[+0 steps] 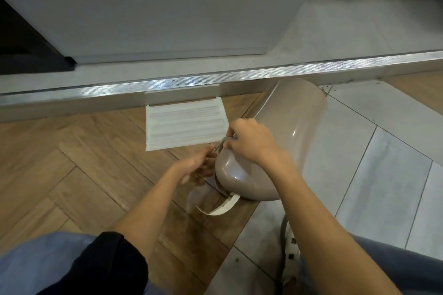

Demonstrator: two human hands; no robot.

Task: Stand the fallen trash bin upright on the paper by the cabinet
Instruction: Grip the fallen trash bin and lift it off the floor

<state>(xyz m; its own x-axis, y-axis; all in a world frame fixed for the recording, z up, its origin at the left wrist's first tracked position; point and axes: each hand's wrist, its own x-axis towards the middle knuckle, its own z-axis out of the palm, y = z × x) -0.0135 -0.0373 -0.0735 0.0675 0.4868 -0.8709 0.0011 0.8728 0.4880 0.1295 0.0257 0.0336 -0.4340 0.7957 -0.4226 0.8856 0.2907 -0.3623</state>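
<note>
A beige plastic trash bin [297, 132] lies on its side on the floor, its lid end towards me and its far end against the metal strip. A white lined paper [184, 124] lies flat on the wood floor to the bin's left, below the grey cabinet [153, 7]. My right hand [249, 141] grips the bin's upper rim by the lid. My left hand [199, 167] is at the lid's left edge with fingers curled against it; whether it holds the bin is unclear. A white curved strip [223, 208] hangs from the lid end.
A ribbed metal threshold strip [215, 76] runs across the floor behind the paper. Grey tiles [374, 151] cover the floor on the right, wood planks [60, 163] on the left. My knees in blue trousers and a shoe [291, 256] fill the bottom edge.
</note>
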